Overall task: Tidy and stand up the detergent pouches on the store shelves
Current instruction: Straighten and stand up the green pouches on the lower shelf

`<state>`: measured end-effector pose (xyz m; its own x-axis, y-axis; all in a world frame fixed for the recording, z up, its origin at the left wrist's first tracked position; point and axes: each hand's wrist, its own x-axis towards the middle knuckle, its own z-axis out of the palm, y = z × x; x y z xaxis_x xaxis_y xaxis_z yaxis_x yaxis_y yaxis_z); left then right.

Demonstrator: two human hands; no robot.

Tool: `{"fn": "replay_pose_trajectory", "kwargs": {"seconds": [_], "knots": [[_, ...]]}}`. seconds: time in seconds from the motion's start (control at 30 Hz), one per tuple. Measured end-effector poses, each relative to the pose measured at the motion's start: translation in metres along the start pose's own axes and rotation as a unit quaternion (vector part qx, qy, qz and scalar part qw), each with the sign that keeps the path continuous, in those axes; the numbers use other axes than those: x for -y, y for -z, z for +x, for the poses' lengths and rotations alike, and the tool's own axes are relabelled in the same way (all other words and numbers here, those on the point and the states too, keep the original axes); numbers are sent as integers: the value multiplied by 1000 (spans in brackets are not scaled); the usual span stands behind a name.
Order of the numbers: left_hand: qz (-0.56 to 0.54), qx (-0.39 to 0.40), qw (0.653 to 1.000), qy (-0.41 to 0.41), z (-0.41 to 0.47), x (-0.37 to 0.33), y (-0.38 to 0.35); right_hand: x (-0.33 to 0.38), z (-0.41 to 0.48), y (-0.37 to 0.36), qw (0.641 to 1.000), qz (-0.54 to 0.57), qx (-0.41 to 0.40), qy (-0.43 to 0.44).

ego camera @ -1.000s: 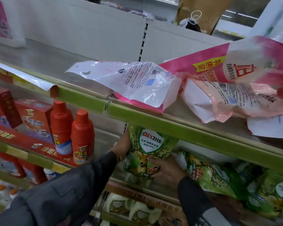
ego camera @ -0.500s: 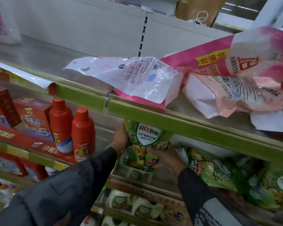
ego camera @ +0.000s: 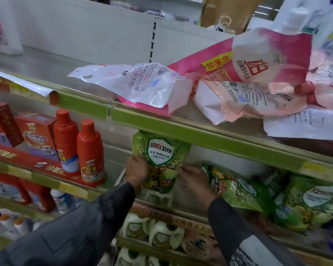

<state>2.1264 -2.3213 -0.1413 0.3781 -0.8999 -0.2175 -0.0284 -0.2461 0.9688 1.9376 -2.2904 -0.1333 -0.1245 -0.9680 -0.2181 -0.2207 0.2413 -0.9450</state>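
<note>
A green detergent pouch [ego camera: 160, 158] with a white shield label stands upright on the middle shelf, its top just under the green shelf rail [ego camera: 210, 139]. My left hand [ego camera: 136, 167] grips its left side and my right hand [ego camera: 193, 178] holds its lower right edge. More green pouches [ego camera: 238, 191] lie slumped to the right on the same shelf. On the shelf above, pink and white pouches [ego camera: 244, 96] lie flat in a loose pile, and a white pouch [ego camera: 135, 82] lies face down to their left.
Two orange bottles [ego camera: 89, 152] and red boxes [ego camera: 33, 135] stand on the middle shelf to the left. Cream bottles [ego camera: 161, 235] fill the shelf below. A white back panel [ego camera: 85, 29] closes the upper shelf. A brown carton [ego camera: 229, 12] stands behind it.
Both hands have pushed the green pouch further back and up on the shelf, so that it stands straighter under the rail. The pile above has not moved.
</note>
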Motion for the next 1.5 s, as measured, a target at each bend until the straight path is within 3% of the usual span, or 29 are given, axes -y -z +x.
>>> {"fn": "replay_pose_trajectory", "kwargs": {"seconds": [0.2, 0.37, 0.57, 0.77, 0.93, 1.03, 1.17, 1.37, 1.43, 1.5], "knots": [[46, 43, 998, -30, -38, -2, -28, -28, -5, 36, 994, 75, -20, -73], [91, 97, 991, 27, -70, 4, -53, -64, -6, 70, 977, 138, -85, -138], [123, 173, 977, -17, -112, -3, -83, -107, -5, 129, 918, 298, -149, -217], [165, 190, 965, -76, -128, -6, -112, -113, 9, 161, 863, 420, -158, -230], [197, 209, 954, -88, -126, -4, -124, -115, 21, 167, 886, 367, -137, -247], [201, 213, 954, -60, -125, -3, -126, -110, 31, 173, 916, 321, -125, -203], [191, 247, 949, -54, -125, -6, -133, -109, 50, 173, 927, 314, -136, -152], [259, 254, 916, -173, -116, -24, -142, -96, 40, 166, 900, 381, -161, -137], [263, 269, 909, -180, -111, -29, -144, -97, 41, 166, 888, 412, -158, -127], [249, 295, 906, -171, -104, -32, -147, -92, 36, 169, 904, 387, -149, -105]]}}
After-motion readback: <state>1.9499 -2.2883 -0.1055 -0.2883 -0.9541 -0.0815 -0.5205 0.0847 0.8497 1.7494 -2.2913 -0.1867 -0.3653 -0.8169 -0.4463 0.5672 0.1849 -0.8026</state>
